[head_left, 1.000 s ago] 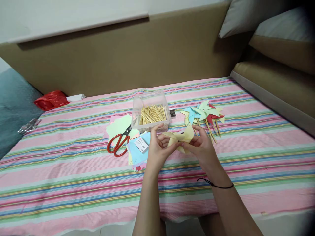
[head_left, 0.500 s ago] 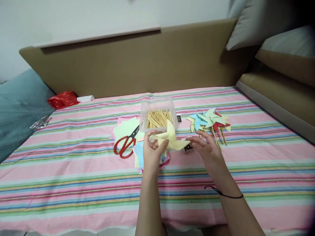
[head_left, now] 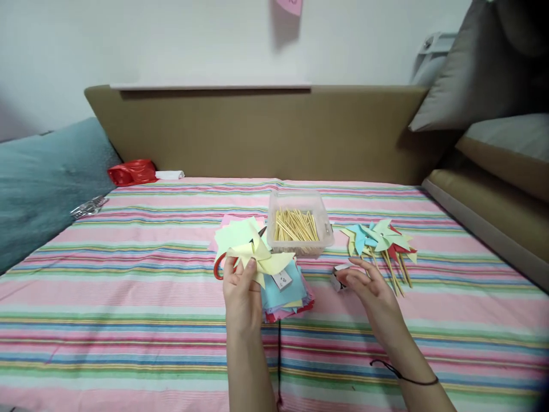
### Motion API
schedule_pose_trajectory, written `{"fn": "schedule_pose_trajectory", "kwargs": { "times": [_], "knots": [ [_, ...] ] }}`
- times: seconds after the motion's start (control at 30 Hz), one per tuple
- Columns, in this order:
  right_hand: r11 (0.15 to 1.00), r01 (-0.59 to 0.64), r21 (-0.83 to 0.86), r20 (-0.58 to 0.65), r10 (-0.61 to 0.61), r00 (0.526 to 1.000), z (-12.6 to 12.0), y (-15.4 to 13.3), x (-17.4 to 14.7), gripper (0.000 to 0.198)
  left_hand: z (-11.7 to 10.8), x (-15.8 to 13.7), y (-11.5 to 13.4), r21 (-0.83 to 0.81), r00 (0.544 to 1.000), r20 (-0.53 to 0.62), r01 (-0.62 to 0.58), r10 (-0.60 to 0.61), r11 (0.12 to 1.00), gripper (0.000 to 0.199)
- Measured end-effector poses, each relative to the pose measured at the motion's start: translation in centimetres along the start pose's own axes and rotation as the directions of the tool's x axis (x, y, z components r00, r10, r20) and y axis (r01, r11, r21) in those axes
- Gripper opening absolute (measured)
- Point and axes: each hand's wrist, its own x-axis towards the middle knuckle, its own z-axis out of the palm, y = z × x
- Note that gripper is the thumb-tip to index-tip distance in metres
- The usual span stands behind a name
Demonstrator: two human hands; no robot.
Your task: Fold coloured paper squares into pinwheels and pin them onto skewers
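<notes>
A pale yellow paper pinwheel (head_left: 259,260) is pinched at its middle between the thumb and fingers of my left hand (head_left: 241,286). It hangs in front of red-handled scissors (head_left: 219,266), hiding most of them. My right hand (head_left: 369,292) is over a small box (head_left: 338,279) with dark bits in it; its fingers are bent and apart, and whether they touch the box I cannot tell. Below the pinwheel lies a stack of coloured paper squares (head_left: 295,294) with a small white printed piece (head_left: 282,279) on top.
A clear plastic tub (head_left: 328,232) of thin wooden sticks (head_left: 295,225) stands behind the papers. Finished pinwheels on sticks (head_left: 384,237) lie at right. Light green paper sheets (head_left: 234,233) are at left. A red plastic bag (head_left: 132,171) and cushions (head_left: 493,74) edge the striped cloth (head_left: 128,320).
My left hand has moved left with the pinwheel, away from my right hand. My right hand has come over the small box. The camera view has levelled and shifted.
</notes>
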Motion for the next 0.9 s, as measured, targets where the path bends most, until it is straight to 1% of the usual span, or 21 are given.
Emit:
{"fn": "schedule_pose_trajectory", "kwargs": {
  "times": [0.13, 0.23, 0.37, 0.5, 0.67, 0.77, 0.83, 0.9],
  "knots": [
    [0.999, 0.031, -0.036, 0.038, -0.029, 0.999, 0.6, -1.0, 0.0, 0.042, -0.8, 0.0, -0.2, -0.122, 0.997, 0.06, 0.055, -0.048, 0.991, 0.052],
    [0.996, 0.076, -0.057, 0.074, -0.071, 0.995, 1.3, -2.7, 0.4, 0.04, -1.4, 0.0, -0.2, -0.146, 0.995, 0.084, 0.068, -0.057, 0.987, 0.055],
    [0.987, 0.145, -0.068, 0.116, -0.137, 0.984, 2.3, -5.1, 1.4, 0.038, -1.5, -0.4, -0.1, -0.137, 0.991, 0.134, 0.032, -0.013, 0.99, 0.061],
    [0.977, 0.201, -0.078, 0.174, -0.185, 0.967, 3.5, -6.5, 2.0, 0.037, -1.0, -1.0, 0.2, -0.158, 0.985, 0.17, 0.0, 0.028, 0.987, 0.065],
    [0.966, 0.239, -0.098, 0.238, -0.211, 0.948, 4.8, -7.0, 2.0, 0.037, -0.6, -1.3, 0.6, -0.22, 0.991, 0.128, -0.007, 0.036, 0.976, 0.065],
    [0.961, 0.25, -0.117, 0.249, -0.215, 0.944, 5.5, -7.3, 2.2, 0.036, -0.6, -1.4, 0.7, -0.244, 0.994, 0.11, 0.008, 0.02, 0.97, 0.065],
    [0.95, 0.268, -0.163, 0.245, -0.224, 0.943, 6.0, -7.6, 2.9, 0.035, -0.6, -1.3, 0.8, -0.261, 0.995, 0.095, 0.014, 0.011, 0.965, 0.063],
    [0.914, 0.309, -0.264, 0.256, -0.243, 0.936, 6.6, -7.8, 4.3, 0.034, -0.9, -1.2, 0.8, -0.284, 0.998, 0.069, 0.009, 0.011, 0.959, 0.06]
  ]
}}
